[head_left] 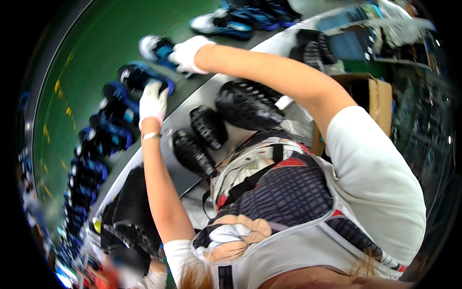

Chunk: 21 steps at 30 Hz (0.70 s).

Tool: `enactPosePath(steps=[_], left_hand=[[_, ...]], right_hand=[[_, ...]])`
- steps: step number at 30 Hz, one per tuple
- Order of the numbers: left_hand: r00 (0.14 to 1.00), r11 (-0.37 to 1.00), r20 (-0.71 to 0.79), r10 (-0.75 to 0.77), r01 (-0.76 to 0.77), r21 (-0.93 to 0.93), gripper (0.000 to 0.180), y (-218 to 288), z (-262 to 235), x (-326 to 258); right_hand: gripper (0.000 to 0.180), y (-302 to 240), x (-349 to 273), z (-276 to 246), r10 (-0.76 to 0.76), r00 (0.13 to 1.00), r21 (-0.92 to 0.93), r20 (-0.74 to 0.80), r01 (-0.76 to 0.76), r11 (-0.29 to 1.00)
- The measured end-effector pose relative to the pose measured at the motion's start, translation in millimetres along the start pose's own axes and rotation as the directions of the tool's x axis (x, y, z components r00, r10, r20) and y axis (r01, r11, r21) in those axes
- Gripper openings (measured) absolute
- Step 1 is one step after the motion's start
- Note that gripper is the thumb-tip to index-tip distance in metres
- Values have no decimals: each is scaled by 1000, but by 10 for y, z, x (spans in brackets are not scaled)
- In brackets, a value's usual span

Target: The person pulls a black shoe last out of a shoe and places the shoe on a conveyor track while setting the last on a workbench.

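My right hand (190, 54), in a white glove, reaches across to a shoe (152, 48) with a white toe and blue and black parts. Its fingers are closed on the rear part of that shoe, which they partly cover. My left hand (153, 103), gloved in white too, is open with its fingers stretched out beside a dark blue and black shoe (134, 74). No object shows in this hand. Both shoes are on the green surface (91, 53) beyond the metal ledge.
A long row of blue and black shoes (91, 164) curves away at left; more shoes (224, 24) stand at the far side. Several black shoe-shaped pieces (248, 103) lie on the metal ledge (180, 103) before me. A cardboard box (380, 106) is at right, a person's sleeve (132, 192) at lower left.
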<state>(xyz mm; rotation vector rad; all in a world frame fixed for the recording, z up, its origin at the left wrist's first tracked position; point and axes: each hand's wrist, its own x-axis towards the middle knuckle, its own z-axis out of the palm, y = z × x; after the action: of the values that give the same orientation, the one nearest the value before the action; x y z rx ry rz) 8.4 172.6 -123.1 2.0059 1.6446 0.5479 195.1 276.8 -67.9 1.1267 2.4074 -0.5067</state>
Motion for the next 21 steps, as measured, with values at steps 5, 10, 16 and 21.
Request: enactPosePath(steps=[5, 10, 16, 21], left_hand=[[991, 990, 63, -118, 113, 80, 38, -51, -47, -179], [972, 972, 64, -224, 218, 92, 40, 436, -372, -237], [974, 979, -103, -202, 204, 15, 35, 832, -569, -470], [975, 979, -100, -200, 203, 25, 33, 1074, -501, -668]], right_hand=[[38, 360, -1353, -338, 109, 974, 307, -196, -44, 951], [29, 1394, -2759, 172, 595, 735, 412, -325, -456, 788], [25, 2039, -3622, 752, 717, 625, 347, -308, -628, 696], [39, 2311, -3556, 1137, 512, 683, 300, -522, -415, 859]])
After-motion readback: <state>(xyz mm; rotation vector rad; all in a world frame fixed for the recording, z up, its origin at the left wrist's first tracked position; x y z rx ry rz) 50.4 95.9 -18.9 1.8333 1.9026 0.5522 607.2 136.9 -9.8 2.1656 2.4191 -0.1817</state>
